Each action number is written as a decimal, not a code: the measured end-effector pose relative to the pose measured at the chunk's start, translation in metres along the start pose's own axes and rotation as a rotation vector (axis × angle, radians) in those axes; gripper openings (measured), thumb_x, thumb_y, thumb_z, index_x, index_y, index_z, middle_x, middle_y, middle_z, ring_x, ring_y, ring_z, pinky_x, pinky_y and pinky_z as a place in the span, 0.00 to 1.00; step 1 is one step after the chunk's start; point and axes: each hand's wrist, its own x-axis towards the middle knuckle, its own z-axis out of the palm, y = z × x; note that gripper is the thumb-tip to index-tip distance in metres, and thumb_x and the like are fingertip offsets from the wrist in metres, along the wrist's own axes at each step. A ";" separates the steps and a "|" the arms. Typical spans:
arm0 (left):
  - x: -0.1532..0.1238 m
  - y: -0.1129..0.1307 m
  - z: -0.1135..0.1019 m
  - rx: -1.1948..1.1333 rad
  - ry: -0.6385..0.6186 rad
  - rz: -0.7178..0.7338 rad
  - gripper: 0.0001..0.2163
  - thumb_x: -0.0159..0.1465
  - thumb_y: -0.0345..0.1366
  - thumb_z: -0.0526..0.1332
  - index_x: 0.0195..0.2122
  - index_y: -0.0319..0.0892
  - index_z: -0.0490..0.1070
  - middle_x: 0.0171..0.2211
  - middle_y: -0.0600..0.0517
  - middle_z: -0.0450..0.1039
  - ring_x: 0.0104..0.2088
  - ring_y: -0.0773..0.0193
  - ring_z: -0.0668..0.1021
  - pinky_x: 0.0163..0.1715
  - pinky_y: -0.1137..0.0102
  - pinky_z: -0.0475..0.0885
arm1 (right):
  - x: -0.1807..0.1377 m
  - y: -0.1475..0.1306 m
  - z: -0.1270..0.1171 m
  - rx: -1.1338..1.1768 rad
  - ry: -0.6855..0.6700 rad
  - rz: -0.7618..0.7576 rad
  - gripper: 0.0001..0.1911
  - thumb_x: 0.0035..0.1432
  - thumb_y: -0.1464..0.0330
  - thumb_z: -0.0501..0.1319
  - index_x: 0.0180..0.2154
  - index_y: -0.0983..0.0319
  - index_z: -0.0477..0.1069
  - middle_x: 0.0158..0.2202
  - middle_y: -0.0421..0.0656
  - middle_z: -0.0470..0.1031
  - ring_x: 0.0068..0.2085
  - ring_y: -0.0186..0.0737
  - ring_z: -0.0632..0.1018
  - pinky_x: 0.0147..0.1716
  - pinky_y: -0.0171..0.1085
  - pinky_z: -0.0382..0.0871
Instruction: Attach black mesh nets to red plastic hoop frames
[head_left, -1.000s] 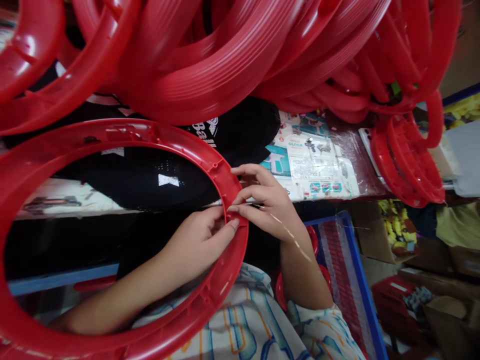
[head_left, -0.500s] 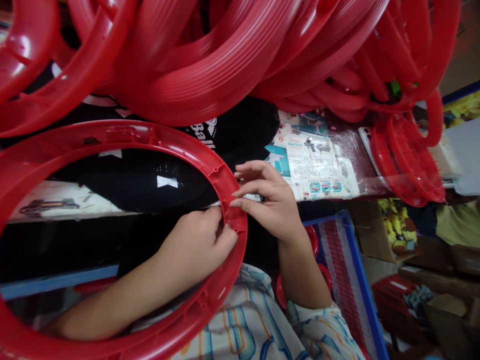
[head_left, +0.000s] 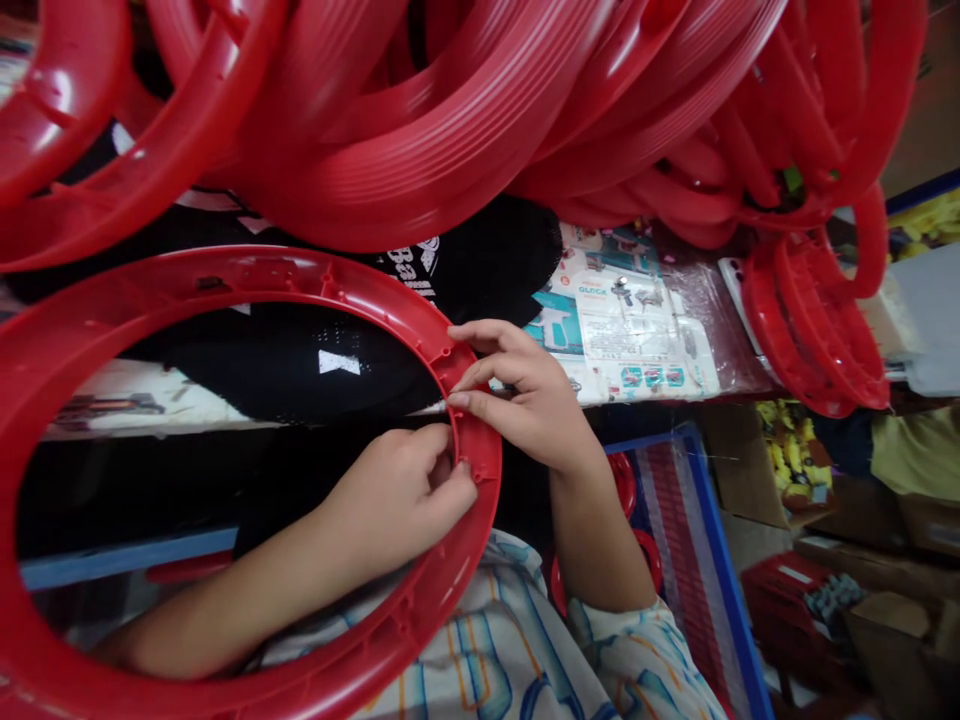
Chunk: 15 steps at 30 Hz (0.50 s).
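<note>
A large red plastic ring, its hollow ribbed side facing me, is tilted across the left and middle of the view. My left hand reaches through the opening from below and is closed on the ring's inner rim, thumb on the ribbed face, with its other fingertips hidden behind the rim. Just above it, my right hand lies over the ring's right side. Its thumb and a finger come together at the inner rim; whatever is between them is too small to make out.
Many red rings are heaped along the top. Beneath them lie a black cloth with white print and a printed sheet under clear film. At right are a small red ring stack, a blue-framed crate and cardboard boxes.
My right hand has shifted left, bringing its fingertips from the ring's face to the inner rim. The left hand keeps its grip, and the ring has moved slightly right in view.
</note>
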 end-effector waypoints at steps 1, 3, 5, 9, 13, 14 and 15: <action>0.000 -0.002 0.000 -0.055 -0.020 -0.005 0.07 0.60 0.35 0.54 0.25 0.41 0.64 0.20 0.56 0.66 0.19 0.69 0.67 0.21 0.73 0.60 | -0.001 0.000 0.000 -0.010 0.001 0.003 0.02 0.54 0.72 0.65 0.29 0.61 0.75 0.51 0.44 0.70 0.51 0.40 0.73 0.53 0.44 0.67; -0.001 -0.006 0.001 -0.183 -0.032 -0.023 0.09 0.61 0.39 0.55 0.28 0.40 0.68 0.23 0.54 0.70 0.22 0.67 0.71 0.23 0.73 0.64 | -0.001 0.000 -0.001 -0.028 0.006 0.003 0.02 0.54 0.72 0.65 0.29 0.61 0.75 0.49 0.43 0.71 0.50 0.40 0.73 0.51 0.43 0.68; 0.000 -0.008 0.001 -0.253 0.033 -0.040 0.11 0.62 0.42 0.55 0.30 0.40 0.69 0.25 0.53 0.73 0.24 0.66 0.73 0.24 0.73 0.65 | -0.001 -0.001 0.000 -0.031 0.010 -0.006 0.02 0.53 0.73 0.65 0.29 0.61 0.75 0.48 0.44 0.72 0.50 0.40 0.73 0.50 0.43 0.68; 0.005 -0.005 0.000 -0.143 0.174 -0.062 0.14 0.62 0.43 0.54 0.24 0.40 0.68 0.20 0.55 0.69 0.21 0.68 0.69 0.22 0.73 0.61 | -0.002 -0.003 0.001 -0.015 0.006 -0.004 0.03 0.53 0.73 0.64 0.28 0.62 0.74 0.48 0.44 0.71 0.49 0.39 0.74 0.50 0.43 0.68; 0.010 0.000 -0.005 -0.005 0.157 -0.081 0.15 0.60 0.39 0.53 0.18 0.42 0.62 0.16 0.56 0.64 0.19 0.69 0.66 0.21 0.73 0.56 | -0.001 -0.007 0.002 0.003 0.017 0.034 0.03 0.52 0.72 0.65 0.27 0.61 0.74 0.47 0.44 0.72 0.48 0.39 0.74 0.50 0.42 0.68; 0.010 0.002 -0.006 0.029 0.149 -0.080 0.14 0.59 0.38 0.53 0.17 0.42 0.60 0.15 0.56 0.63 0.18 0.69 0.65 0.21 0.73 0.55 | -0.001 -0.007 0.002 0.018 0.021 0.039 0.03 0.52 0.72 0.65 0.27 0.61 0.74 0.48 0.44 0.72 0.48 0.39 0.74 0.51 0.43 0.68; 0.011 0.003 -0.007 0.054 0.141 -0.078 0.13 0.58 0.37 0.53 0.16 0.42 0.59 0.15 0.56 0.62 0.18 0.69 0.65 0.21 0.73 0.55 | -0.001 -0.008 0.002 0.034 0.029 0.039 0.02 0.51 0.73 0.66 0.27 0.61 0.74 0.48 0.44 0.71 0.49 0.39 0.74 0.52 0.43 0.67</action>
